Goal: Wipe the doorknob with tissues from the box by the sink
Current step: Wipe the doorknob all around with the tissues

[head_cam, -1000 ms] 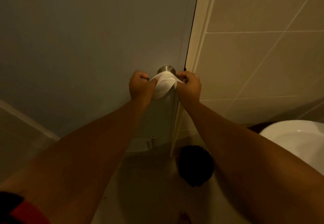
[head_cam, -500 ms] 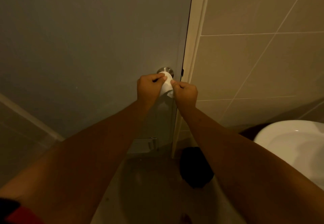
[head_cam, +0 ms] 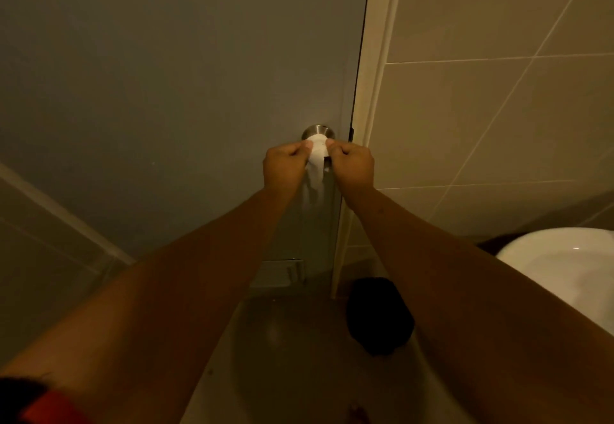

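Observation:
A round metal doorknob (head_cam: 318, 131) sits on the grey door (head_cam: 172, 91), close to the door's right edge. A white tissue (head_cam: 316, 157) is bunched against the knob's lower front and hangs down between my hands. My left hand (head_cam: 282, 166) pinches the tissue's left side with closed fingers. My right hand (head_cam: 353, 163) grips its right side the same way. Only the knob's top rim shows above the tissue. No tissue box is in view.
A pale door frame (head_cam: 368, 124) and a beige tiled wall (head_cam: 498, 108) stand right of the door. A white sink (head_cam: 564, 267) juts in at the lower right. A black bin (head_cam: 380, 315) sits on the floor below the frame.
My hands have come closer together. The tissue, spread wide over the knob a second ago, is now gathered into a narrow bunch hanging below the knob.

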Motion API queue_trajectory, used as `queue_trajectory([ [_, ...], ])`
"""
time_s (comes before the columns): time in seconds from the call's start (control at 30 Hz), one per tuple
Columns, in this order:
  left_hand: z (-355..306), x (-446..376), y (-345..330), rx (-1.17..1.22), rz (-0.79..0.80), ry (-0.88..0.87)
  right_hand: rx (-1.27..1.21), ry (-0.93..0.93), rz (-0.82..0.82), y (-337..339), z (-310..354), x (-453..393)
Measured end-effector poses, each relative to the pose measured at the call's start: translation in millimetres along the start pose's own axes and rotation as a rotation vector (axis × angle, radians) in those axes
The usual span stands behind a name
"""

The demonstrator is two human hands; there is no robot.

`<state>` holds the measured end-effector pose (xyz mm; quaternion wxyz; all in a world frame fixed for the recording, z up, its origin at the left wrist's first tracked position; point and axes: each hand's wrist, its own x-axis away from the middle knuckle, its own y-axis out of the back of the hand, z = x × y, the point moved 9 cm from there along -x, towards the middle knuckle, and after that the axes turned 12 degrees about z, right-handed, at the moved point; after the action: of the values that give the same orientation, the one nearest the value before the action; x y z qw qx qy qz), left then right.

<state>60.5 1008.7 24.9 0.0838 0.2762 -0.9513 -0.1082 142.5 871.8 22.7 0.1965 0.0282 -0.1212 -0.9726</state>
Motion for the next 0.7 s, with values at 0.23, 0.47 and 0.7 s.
queue_trajectory([
  [0.23, -14.2, 10.3, -3.6, -0.065, 0.003, -0.062, -0.074, 0.044, -0.069, -1.6, -13.1, 38.0],
  [0.47, 15.0, 12.0, 4.5, 0.121, 0.016, 0.124, 0.044, 0.147, -0.038, -3.5, 12.1, 28.4],
  [0.7, -7.4, 10.8, -2.5, -0.007, 0.014, -0.063, -0.044, -0.017, -0.028, -0.8, -7.7, 20.4],
])
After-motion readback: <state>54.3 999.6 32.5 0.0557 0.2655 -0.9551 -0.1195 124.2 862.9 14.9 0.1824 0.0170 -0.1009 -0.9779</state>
